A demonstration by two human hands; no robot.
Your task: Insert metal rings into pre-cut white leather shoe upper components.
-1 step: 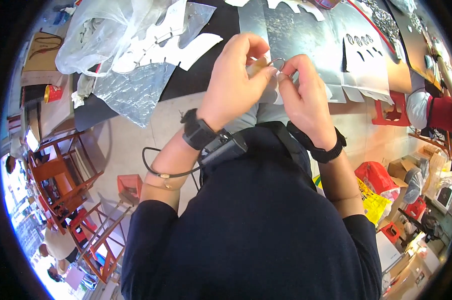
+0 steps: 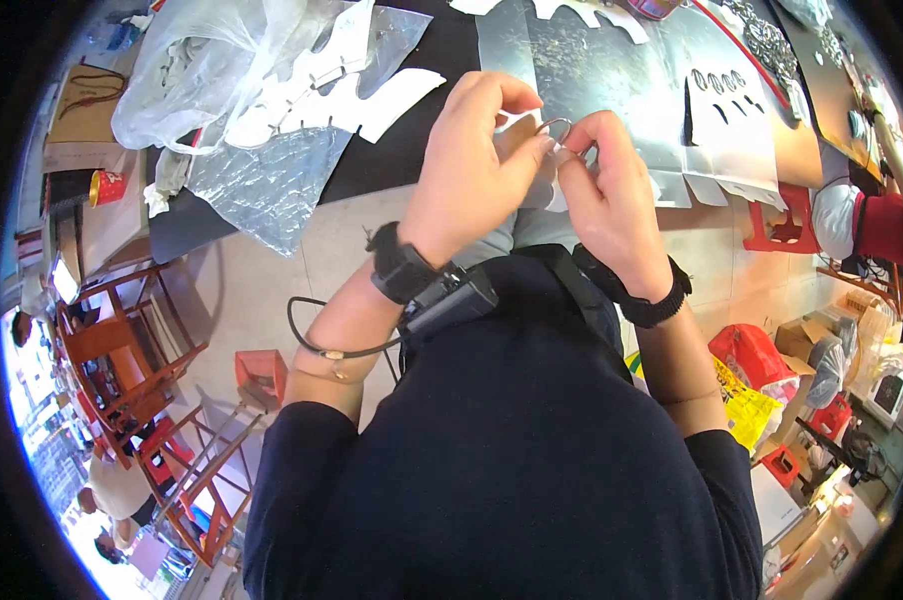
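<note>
Pinching a thin curved piece (image 2: 555, 122) in the grip of left hand (image 2: 472, 165) and right hand (image 2: 607, 195), apparently for two-sided steadiness, at the near edge of the tabletop (image 2: 374, 172).

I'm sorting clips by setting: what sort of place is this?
Probably a small, cluttered handcraft workshop: a dark worktable bears a row of small dark rings and cut white pieces, while cardboard boxes crowd the right side.

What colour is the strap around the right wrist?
The strap just behind the right hand is black, seen best in the head view.
</note>
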